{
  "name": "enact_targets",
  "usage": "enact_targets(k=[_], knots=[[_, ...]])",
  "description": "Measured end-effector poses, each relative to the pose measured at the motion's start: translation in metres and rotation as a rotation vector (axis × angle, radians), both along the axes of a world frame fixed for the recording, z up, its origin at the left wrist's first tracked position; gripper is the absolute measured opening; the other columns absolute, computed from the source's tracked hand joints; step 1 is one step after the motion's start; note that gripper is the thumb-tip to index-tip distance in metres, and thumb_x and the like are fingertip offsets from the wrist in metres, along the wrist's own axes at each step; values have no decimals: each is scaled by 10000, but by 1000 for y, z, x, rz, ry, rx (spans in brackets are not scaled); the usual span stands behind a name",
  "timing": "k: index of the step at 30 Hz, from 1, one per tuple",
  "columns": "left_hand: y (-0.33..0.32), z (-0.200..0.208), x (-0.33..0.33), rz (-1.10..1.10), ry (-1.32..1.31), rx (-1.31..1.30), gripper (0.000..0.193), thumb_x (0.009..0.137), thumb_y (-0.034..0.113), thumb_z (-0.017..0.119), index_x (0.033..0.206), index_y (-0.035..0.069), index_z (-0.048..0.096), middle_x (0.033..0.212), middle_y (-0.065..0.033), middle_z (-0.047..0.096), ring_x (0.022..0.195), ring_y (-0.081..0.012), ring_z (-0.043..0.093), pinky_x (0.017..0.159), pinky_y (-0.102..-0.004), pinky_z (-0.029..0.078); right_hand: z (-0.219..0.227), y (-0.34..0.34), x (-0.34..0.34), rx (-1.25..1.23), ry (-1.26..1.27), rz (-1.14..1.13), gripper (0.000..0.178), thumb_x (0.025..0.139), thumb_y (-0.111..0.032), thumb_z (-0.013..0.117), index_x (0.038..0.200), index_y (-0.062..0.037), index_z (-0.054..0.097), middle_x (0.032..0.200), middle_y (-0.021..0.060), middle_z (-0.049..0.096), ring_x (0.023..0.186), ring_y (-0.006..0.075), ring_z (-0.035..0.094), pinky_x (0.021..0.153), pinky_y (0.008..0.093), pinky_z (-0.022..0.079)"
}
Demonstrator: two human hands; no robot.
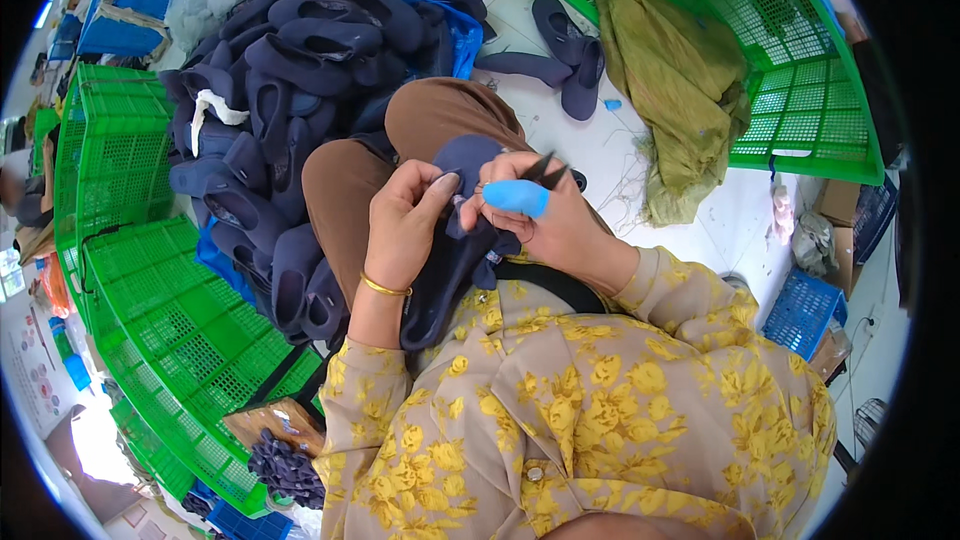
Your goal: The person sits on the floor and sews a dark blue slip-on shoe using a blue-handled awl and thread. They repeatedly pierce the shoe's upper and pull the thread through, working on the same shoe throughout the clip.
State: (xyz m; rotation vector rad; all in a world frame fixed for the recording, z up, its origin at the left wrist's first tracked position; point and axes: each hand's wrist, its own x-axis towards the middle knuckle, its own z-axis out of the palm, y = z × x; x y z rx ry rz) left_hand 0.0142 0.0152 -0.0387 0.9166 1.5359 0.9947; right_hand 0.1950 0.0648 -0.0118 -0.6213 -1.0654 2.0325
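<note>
Left hand (398, 225): one, mid-frame, thumb and forefinger pinched together on a dark shoe (468, 152).
Right hand (560, 225): one, just right of it, fingers curled around one pair of dark snips (545, 172); one blue finger cover (516, 199).
Dark shoe: centre of the frame; perhaps a second overlaps it, the hands hide too much.
Floor shoes (555, 30): three, upper centre.
Shoe pile (310, 40): one, upper left.
Green cloth (675, 80): one, upper right.

the left hand (398, 230) pinches at a navy shoe (466, 152) above brown trousers (342, 190); the right hand (562, 230), bearing a light-blue covering (516, 199), holds a dark pointed tool (546, 173) just beside it. similar shoes (300, 50) lie heaped on the left near a green crate (155, 290); olive cloth (675, 90) lies on the right.
</note>
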Motion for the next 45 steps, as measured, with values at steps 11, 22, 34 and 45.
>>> enact_targets(k=[11,22,34,45], knots=[[-20,-15,20,329,-132,189,88,954,100,635,906,37,598,811,58,562,730,-13,466,654,-169,394,4,-9,2,-305,-28,41,205,887,-110,593,696,-56,545,664,-40,487,596,37,392,551,208,316],[-18,-15,18,219,264,300,171,838,70,742,955,39,621,812,-9,552,712,-69,516,656,-217,438,-10,-4,35,621,-233,-8,231,869,-51,628,694,-12,481,663,69,448,553,124,430,544,283,356],[-28,7,17,75,58,178,102,917,78,659,972,-5,637,831,5,622,743,-78,566,672,-208,445,-14,-2,74,183,-760,37,211,924,-156,607,774,-18,553,697,62,497,622,136,440,581,296,380],[-23,6,11,165,-282,85,117,965,135,603,1021,35,627,839,14,603,717,-49,495,671,-181,395,12,1,37,421,-784,164,132,891,-41,560,1003,-35,631,832,154,661,725,272,636,663,338,496]])
